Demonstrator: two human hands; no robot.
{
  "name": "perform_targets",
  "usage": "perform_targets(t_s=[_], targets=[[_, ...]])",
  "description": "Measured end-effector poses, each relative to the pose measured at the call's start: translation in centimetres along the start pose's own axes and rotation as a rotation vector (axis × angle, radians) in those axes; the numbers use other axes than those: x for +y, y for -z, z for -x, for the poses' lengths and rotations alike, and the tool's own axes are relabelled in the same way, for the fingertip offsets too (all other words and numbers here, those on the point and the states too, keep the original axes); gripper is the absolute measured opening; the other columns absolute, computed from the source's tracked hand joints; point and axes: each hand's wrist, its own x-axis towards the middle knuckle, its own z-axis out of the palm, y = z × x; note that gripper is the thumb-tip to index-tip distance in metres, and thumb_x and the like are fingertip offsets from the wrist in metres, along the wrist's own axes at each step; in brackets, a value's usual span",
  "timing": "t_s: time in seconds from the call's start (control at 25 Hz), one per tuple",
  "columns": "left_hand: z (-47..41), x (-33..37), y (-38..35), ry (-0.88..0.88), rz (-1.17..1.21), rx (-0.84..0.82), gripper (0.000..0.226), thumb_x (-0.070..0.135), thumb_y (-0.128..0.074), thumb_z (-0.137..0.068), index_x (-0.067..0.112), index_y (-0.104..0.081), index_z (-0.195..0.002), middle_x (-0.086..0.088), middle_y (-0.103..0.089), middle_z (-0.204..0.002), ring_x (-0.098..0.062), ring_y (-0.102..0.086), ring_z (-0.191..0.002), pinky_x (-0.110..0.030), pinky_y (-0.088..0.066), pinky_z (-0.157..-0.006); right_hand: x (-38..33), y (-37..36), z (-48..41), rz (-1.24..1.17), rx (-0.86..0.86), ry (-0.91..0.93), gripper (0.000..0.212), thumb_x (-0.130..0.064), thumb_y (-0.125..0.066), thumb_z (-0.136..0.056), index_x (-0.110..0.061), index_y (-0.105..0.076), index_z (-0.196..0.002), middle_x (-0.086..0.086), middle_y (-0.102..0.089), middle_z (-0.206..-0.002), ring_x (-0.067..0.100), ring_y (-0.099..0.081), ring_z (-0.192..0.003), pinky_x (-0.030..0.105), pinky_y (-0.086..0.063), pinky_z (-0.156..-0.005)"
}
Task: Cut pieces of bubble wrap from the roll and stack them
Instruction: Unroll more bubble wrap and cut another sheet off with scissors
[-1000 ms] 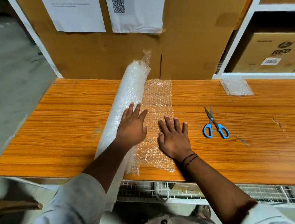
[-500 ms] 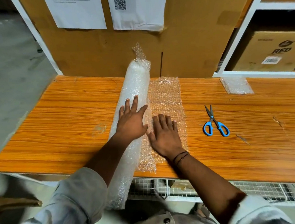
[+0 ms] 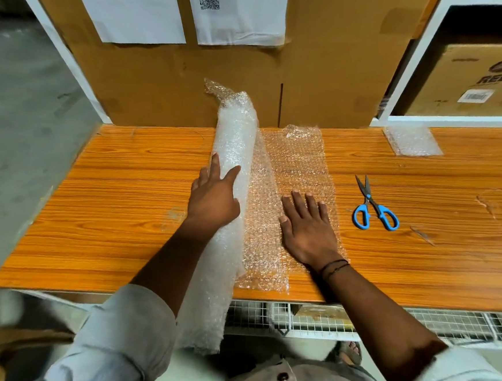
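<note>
1. Head view first, and the orange wood-grain counter (image 3: 110, 207) fills the frame from side to side.
2. Behind it stands a big cardboard box (image 3: 325, 79), right at the far edge, with two paper sheets stuck to its face.
3. Now the bubble wrap roll (image 3: 235, 137): it lies across the counter from back to front, its near end hanging out over the near edge.
4. Just right of the roll, the unrolled sheet (image 3: 298, 162) lies flat on the counter, joined to the roll along its left side.
5. Left hand (image 3: 214, 199) is on the roll's left flank, fingers straight, thumb reaching over the top. The grip is wide, nothing pinched.
6. Right hand (image 3: 307, 231) presses palm-down on the sheet's right half, fingers flat and a little spread. That grip is wide too.
7. Over at the far right, a small cut piece (image 3: 411, 141) of bubble wrap lies flat near the back edge, well apart from the sheet.
8. Blue-handled scissors (image 3: 372, 207) lie closed on the counter, right of the right hand, blades pointing away.
</note>
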Motion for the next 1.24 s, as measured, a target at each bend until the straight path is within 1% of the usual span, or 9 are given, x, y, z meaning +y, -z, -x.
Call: perform_targets(t_s=[0.08, 0.2, 0.36, 0.52, 0.68, 0.8, 0.96, 1.08, 1.24], targets=[[0.3, 2.2, -0.3, -0.036, -0.098, 0.034, 0.084, 0.020, -0.063, -0.091, 0.038, -0.021, -0.161, -0.011, 0.016, -0.171, -0.044, 0.007, -0.156, -0.057, -0.005, -0.125, 0.2, 0.1, 0.0, -0.024, 0.007, 0.021, 0.059, -0.046, -0.018, -0.110, -0.030, -0.015, -0.166, -0.002, -0.004, -0.175, 0.026, 0.004, -0.161, 0.048, 0.006, -0.129], [0.0, 5.5, -2.3, -0.138, -0.163, 0.046, 0.057, 0.040, -0.054, -0.097, 0.036, -0.042, -0.153, -0.011, 0.001, -0.173, -0.042, 0.009, -0.157, -0.061, 0.000, -0.125, 0.6, 0.4, 0.2, -0.042, 0.007, 0.030, 0.063, -0.044, -0.018, -0.104, -0.031, -0.019, -0.165, -0.002, -0.007, -0.175, 0.026, 0.001, -0.161, 0.048, 0.005, -0.129], [-1.3, 7.5, -4.1, -0.049, -0.282, 0.005, 0.060, 0.066, -0.039, -0.098, 0.026, -0.062, -0.138, -0.011, -0.017, -0.171, -0.043, 0.006, -0.156, -0.064, 0.006, -0.122, 0.9, 0.3, 0.3, -0.030, -0.010, 0.035, 0.060, -0.051, -0.020, -0.104, -0.039, -0.024, -0.163, -0.001, -0.005, -0.175, 0.027, 0.002, -0.161, 0.049, 0.004, -0.129], [-1.6, 8.2, -4.1, 0.031, -0.263, 0.053, 0.053, 0.062, -0.049, -0.094, 0.025, -0.070, -0.126, -0.008, -0.029, -0.167, -0.040, -0.001, -0.157, -0.062, 0.002, -0.123, 0.8, 0.4, 0.3, 0.002, -0.035, 0.049, 0.069, -0.068, -0.020, -0.099, -0.044, -0.015, -0.164, 0.000, -0.002, -0.175, 0.030, 0.005, -0.161, 0.051, 0.006, -0.128], [-2.1, 7.0, -3.0, 0.026, -0.028, 0.199, 0.037, 0.044, -0.059, -0.089, 0.019, -0.077, -0.108, -0.005, -0.051, -0.150, -0.031, -0.029, -0.148, -0.050, -0.020, -0.123, 0.7, 0.5, 0.5, -0.002, -0.030, 0.026, 0.073, -0.073, -0.019, -0.100, -0.040, -0.015, -0.165, -0.001, 0.000, -0.175, 0.028, 0.007, -0.161, 0.051, 0.007, -0.128], [-2.8, 5.1, -1.4, 0.023, 0.209, 0.291, 0.026, 0.036, -0.063, -0.086, 0.015, -0.076, -0.094, -0.001, -0.063, -0.127, -0.025, -0.049, -0.126, -0.039, -0.045, -0.103, 0.9, 0.4, 0.5, 0.013, -0.025, 0.024, 0.075, -0.073, -0.013, -0.098, -0.039, -0.014, -0.165, -0.001, 0.001, -0.175, 0.029, 0.007, -0.161, 0.052, 0.006, -0.129], [-2.5, 6.6, -2.6, -0.033, -0.098, 0.094, 0.050, 0.060, -0.056, -0.090, 0.020, -0.078, -0.112, -0.003, -0.053, -0.149, -0.033, -0.026, -0.148, -0.048, -0.022, -0.122, 1.2, 0.3, 0.5, 0.021, -0.016, 0.031, 0.076, -0.072, -0.011, -0.097, -0.039, -0.012, -0.165, 0.001, -0.001, -0.175, 0.029, 0.006, -0.161, 0.053, 0.004, -0.129], [-2.3, 8.4, -4.2, -0.002, -0.269, 0.045, 0.060, 0.068, -0.049, -0.092, 0.023, -0.073, -0.123, -0.008, -0.043, -0.158, -0.039, -0.011, -0.155, -0.058, -0.004, -0.124, 0.9, 0.1, 0.3, 0.035, -0.016, 0.058, 0.077, -0.074, -0.012, -0.095, -0.040, -0.012, -0.165, 0.003, -0.003, -0.175, 0.031, 0.003, -0.161, 0.053, 0.003, -0.128], [-2.5, 9.0, -4.1, 0.016, -0.213, 0.116, 0.048, 0.055, -0.057, -0.090, 0.022, -0.073, -0.121, -0.006, -0.047, -0.154, -0.036, -0.019, -0.152, -0.055, -0.008, -0.125, 0.9, 0.1, 0.4, 0.017, -0.006, 0.059, 0.077, -0.075, -0.013, -0.095, -0.042, -0.013, -0.164, 0.004, -0.006, -0.175, 0.032, 0.002, -0.161, 0.054, 0.003, -0.128]])
